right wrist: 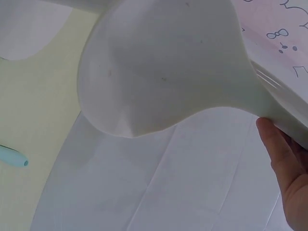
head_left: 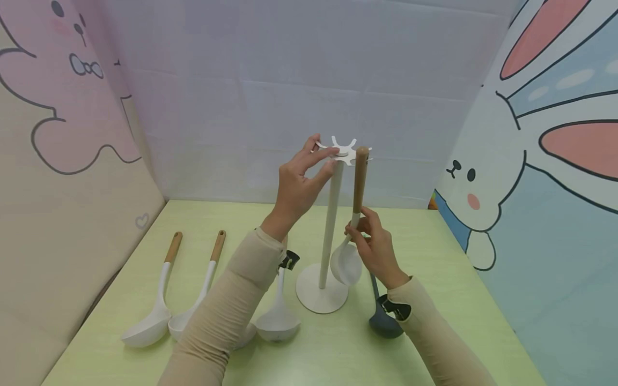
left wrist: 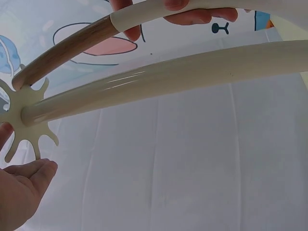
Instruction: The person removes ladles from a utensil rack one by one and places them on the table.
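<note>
A white utensil stand, with a round base (head_left: 313,301), a pole (head_left: 331,225) and a top ring of curved hooks (head_left: 346,154), stands upright on the table. My left hand (head_left: 300,181) holds the hook top, thumb at its underside and fingers at the upper side. To the right of the pole, my right hand (head_left: 379,249) pinches the neck of a white ladle (head_left: 346,265) with a wooden handle. Its bowl hangs down, and the handle (left wrist: 67,53) points up, its tip overlapping the hooks in the left wrist view. The ladle's bowl (right wrist: 163,72) fills much of the right wrist view.
White ladles with wooden handles lie at the left: one far left (head_left: 147,327), another (head_left: 205,292) partly behind my left forearm, and a third (head_left: 278,323) near the base. A dark grey ladle (head_left: 384,325) lies under my right wrist. A pale fabric wall (head_left: 232,134) rises behind.
</note>
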The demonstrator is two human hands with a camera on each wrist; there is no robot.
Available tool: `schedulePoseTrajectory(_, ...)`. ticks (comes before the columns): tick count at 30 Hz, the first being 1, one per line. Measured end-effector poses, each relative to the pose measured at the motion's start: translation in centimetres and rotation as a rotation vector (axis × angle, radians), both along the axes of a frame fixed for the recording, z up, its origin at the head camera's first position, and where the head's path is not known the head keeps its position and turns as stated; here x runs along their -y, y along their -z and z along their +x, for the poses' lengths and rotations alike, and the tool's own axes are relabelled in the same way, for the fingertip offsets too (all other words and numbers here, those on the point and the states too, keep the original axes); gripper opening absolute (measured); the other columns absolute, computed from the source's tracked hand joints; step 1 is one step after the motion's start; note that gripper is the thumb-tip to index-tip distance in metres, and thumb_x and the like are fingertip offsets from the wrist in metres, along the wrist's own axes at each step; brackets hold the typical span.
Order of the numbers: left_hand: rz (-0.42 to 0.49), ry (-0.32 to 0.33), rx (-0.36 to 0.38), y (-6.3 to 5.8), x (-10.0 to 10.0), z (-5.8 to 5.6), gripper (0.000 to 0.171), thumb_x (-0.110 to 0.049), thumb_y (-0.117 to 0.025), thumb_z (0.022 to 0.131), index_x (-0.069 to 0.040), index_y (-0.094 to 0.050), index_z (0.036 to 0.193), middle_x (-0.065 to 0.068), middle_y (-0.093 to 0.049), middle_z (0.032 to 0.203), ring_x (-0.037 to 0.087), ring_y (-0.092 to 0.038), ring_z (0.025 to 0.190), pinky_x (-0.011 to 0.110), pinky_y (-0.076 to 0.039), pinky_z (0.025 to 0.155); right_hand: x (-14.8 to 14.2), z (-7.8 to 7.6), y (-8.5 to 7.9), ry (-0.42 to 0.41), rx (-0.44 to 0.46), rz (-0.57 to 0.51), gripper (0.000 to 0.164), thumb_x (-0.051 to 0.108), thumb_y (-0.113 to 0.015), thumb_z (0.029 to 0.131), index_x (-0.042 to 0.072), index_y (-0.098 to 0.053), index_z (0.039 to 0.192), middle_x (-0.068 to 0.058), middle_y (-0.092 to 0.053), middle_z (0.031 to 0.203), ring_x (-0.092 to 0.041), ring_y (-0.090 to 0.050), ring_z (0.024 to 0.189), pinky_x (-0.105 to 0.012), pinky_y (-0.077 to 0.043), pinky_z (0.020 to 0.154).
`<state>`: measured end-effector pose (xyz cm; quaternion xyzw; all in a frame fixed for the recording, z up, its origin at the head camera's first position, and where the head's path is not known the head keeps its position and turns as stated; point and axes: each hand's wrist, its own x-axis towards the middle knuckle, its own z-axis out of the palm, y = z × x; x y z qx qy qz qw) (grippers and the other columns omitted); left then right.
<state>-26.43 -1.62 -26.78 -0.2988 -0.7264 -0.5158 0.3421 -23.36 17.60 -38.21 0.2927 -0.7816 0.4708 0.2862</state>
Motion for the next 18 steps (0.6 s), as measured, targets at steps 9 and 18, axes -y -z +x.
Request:
schedulePoseTrajectory(9,-0.038,0.006,0.034,-0.2,0.13,0.01,0.029,-0.019,-0.059,0.096,-0.005,-0.072,0.117,0.02,-0.049,0.146,0.024,-0.048,0.135,0.043,-0.048,0.101,-0.05,0.2,-0.19,0.007,-0.007,0.009,0.043,-0.006,-0.066,0.092,-0.002,-0.048,0.13,-0.015,-0.067,0.091,-0.029,-0.07,0.078,-0.027,-0.059,0.063)
schedulePoseTrajectory(18,-0.053,0.027,0.035,-0.17,0.27,-0.15,0.03,-0.02,-0.056,0.097,-0.006,-0.072,0.118,0.016,-0.049,0.147,0.021,-0.048,0.135,0.043,-0.048,0.1,0.11,0.61,-0.57,0.022,-0.005,0.002,0.045,-0.009,-0.068,0.089,-0.002,-0.049,0.13,-0.012,-0.068,0.089,-0.029,-0.07,0.076,-0.017,-0.055,0.063)
